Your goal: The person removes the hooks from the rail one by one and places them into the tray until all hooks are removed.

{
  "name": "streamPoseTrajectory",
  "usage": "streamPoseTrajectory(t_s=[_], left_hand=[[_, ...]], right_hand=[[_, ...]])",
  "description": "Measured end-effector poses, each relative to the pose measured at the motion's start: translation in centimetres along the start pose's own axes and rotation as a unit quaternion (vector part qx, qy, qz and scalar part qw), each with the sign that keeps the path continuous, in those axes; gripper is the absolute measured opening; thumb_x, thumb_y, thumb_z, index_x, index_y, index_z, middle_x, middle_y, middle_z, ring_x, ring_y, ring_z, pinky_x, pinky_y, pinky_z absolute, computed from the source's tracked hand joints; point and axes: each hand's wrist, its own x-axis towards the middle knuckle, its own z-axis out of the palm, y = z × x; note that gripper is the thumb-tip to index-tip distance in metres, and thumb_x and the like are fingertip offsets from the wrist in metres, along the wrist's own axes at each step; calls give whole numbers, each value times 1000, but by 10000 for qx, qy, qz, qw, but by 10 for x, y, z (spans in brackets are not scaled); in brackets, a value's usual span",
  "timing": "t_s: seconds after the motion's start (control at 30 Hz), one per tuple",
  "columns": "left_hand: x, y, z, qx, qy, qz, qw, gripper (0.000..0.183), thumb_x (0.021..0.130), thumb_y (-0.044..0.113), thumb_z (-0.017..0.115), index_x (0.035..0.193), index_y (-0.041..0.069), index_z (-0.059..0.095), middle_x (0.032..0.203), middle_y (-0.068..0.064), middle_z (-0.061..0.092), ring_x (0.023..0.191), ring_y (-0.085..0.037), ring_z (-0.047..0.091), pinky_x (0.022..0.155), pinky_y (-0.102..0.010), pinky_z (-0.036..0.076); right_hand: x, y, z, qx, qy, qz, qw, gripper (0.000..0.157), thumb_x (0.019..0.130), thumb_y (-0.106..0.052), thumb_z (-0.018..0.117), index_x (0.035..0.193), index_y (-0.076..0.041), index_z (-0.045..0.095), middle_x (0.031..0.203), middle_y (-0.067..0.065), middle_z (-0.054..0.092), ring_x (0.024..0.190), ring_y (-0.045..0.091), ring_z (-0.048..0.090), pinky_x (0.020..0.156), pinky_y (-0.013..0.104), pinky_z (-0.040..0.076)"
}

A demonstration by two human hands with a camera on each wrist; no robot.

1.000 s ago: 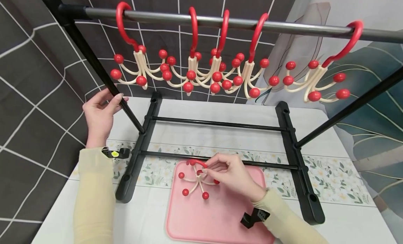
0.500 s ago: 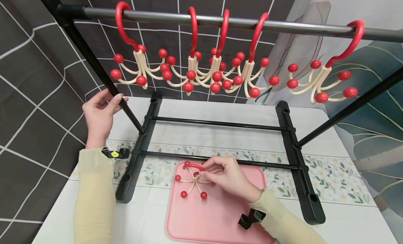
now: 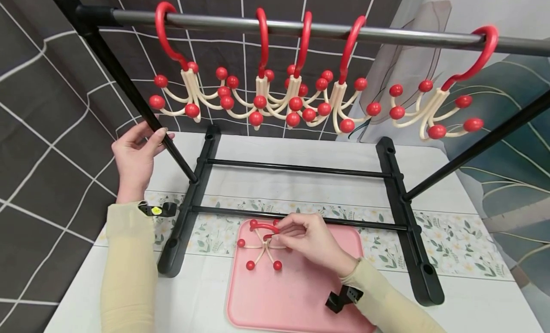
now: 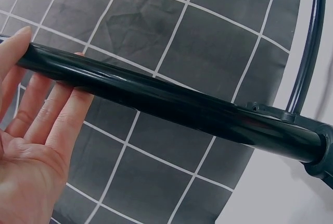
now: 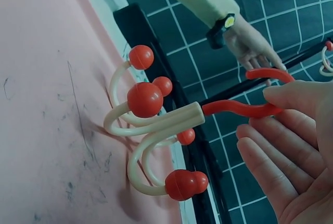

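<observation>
I've got dark grey, white-gridded sheeting (image 3: 60,108) behind and to the left; white tabletop (image 3: 193,299) with floral strip (image 3: 464,252) crossing it; pale-to-teal, line-patterned cloth (image 3: 522,130) on the right. Soft, even light.

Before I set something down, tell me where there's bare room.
Bare: front left of the tray, beside the right sleeve; the table between the lower rack bars, behind the tray. Crowded: far left of the tray, under the held hanger and right hand; middle of the rail, where three hangers hang close.
</observation>
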Motion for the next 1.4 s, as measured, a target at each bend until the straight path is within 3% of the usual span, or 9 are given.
streamPoseTrajectory(t_s=[0.23, 0.43, 0.63, 0.77, 0.97, 1.27, 1.4], left_hand=[[1, 2, 0, 63, 12, 12, 10000, 29, 87, -3, 78, 116, -5, 73, 90, -15, 68, 83, -20, 76, 78, -26, 60], [1, 2, 0, 15, 2, 24, 10000, 30, 87, -2, 79, 116, -6, 73, 90, -15, 68, 83, -20, 76, 79, -26, 60], [2, 1, 0, 62, 15, 41, 10000, 30, 87, -2, 79, 116, -6, 73, 90, -15, 68, 82, -19, 76, 79, -26, 59], [2, 2, 1, 103, 7, 48, 9999, 30, 87, -2, 79, 116, -5, 74, 91, -15, 68, 83, -19, 76, 79, -26, 59], [3, 2, 0, 76, -13, 24, 10000, 31, 87, -2, 79, 117, -5, 73, 91, -15, 68, 83, -19, 76, 79, -26, 59], [3, 4, -2, 58, -192, -139, 9997, 32, 88, -4, 77, 119, -5, 72, 95, -16, 68, 84, -20, 76, 79, -26, 59], [4, 6, -2, -199, -285, -181, 9992, 34, 88, -6, 76, 122, -5, 70, 101, -18, 70, 86, -23, 75, 82, -28, 59]], right_hand=[[-1, 1, -1, 195, 4, 177, 9997, 23, 89, 7, 75, 109, -2, 74, 100, 12, 75, 86, 40, 73, 71, 43, 63], [2, 1, 1, -76, 84, -59, 9999, 18, 89, 2, 78, 106, -4, 76, 98, 7, 76, 89, 30, 74, 73, 35, 63], [2, -1, -1, -64, 81, -41, 9999, 22, 88, 5, 77, 108, -4, 76, 100, 5, 76, 91, 28, 74, 75, 34, 62], [2, -4, -5, 72, 99, -56, 9999, 25, 88, 6, 76, 113, 0, 74, 105, 9, 75, 92, 31, 74, 79, 36, 62], [0, -16, -17, 96, 377, -170, 9991, 28, 87, -1, 81, 114, -4, 75, 113, 15, 73, 101, 28, 73, 87, 38, 59], [-4, -39, -38, -487, 889, -474, 9937, 30, 86, -8, 84, 114, -14, 78, 111, -5, 75, 104, 20, 72, 87, 37, 59], [-8, -51, -45, -694, 1050, -546, 9905, 30, 85, -10, 85, 114, -16, 78, 110, -5, 75, 105, 19, 71, 91, 33, 57]])
